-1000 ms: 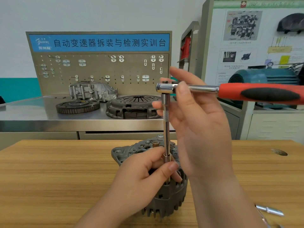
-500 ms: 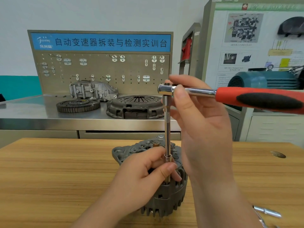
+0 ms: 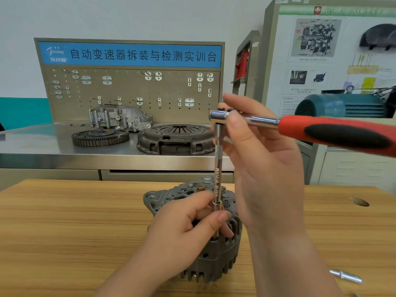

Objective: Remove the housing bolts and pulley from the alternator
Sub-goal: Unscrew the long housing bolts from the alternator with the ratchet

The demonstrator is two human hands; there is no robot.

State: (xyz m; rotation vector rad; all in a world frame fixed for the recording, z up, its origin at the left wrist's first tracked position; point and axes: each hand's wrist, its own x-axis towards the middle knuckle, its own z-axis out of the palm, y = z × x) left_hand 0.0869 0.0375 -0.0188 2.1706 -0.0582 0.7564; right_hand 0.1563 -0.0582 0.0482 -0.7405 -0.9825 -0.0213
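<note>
As the frame reads from left to right, entries run thus.

- **Upper left, background:** steel bench [image 3: 42, 146] carrying a toothed ring [image 3: 99, 137] and a clutch cover [image 3: 175, 139]; neither in use.
- **Lower centre-left:** left grip [image 3: 184, 232], thumb and fingers pinched round the bottom end of the extension bar [image 3: 217, 174] where it meets the housing.
- **Lower centre:** alternator [image 3: 216, 264], grey finned casting, standing on end on the wooden desk [image 3: 64, 232], partly covered by that grip.
- **Centre:** extension bar, upright, rising from the alternator's top face to the ratchet [image 3: 342, 133]; socket and bolt head hidden by fingers.
- **Centre-right:** right grip [image 3: 267, 168], thumb in front of the ratchet's chrome head and fingers behind, grasping it. Red-and-black handle juts to the right edge, unheld.
- **Lower right:** small loose metal piece [image 3: 345, 277] on the desk, kind not legible.

Step in hand, by judgement: seating the socket on a housing bolt before loosening.

Handling notes:
- Hold the bar plumb over the bolt so the socket sits square.
- Feel for full engagement with the lower grip.
- Press down on the ratchet head while the handle swings.
- Brace the alternator, since it stands free and could tip or turn.

Pulley not visible; presumably underneath.
</note>
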